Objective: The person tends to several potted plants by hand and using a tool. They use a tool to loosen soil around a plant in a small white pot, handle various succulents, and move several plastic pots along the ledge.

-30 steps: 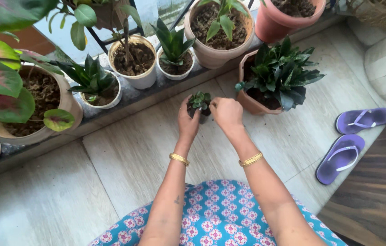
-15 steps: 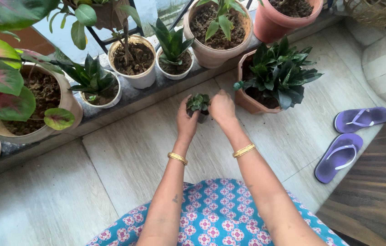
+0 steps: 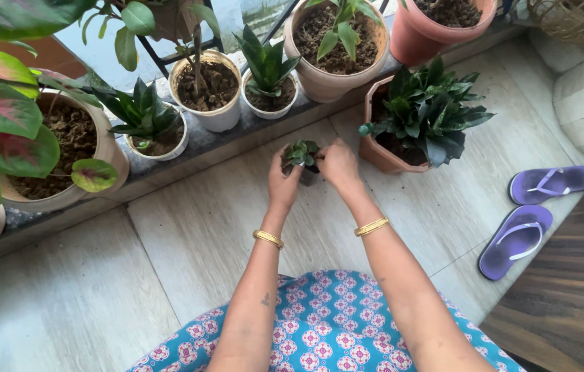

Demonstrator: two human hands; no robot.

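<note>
A tiny dark pot with a small green succulent [image 3: 301,153] stands on the pale floor tiles, just in front of a stone ledge. My left hand [image 3: 282,184] cups its left side. My right hand [image 3: 337,165] presses against its right side, fingers curled at the rim. Both wrists carry gold bangles. The pot itself is mostly hidden between my hands.
Along the ledge [image 3: 195,148] stand several potted plants: a large pot with pink-green leaves [image 3: 65,148], white pots [image 3: 213,86], clay pots [image 3: 337,48]. A hexagonal terracotta pot with a dark leafy plant [image 3: 419,117] sits right of my hands. Purple sandals [image 3: 529,213] lie at right.
My right hand lifted toward the plant's top, then settled back at the pot's right side. The left hand stayed on the pot. The view shifted slightly.
</note>
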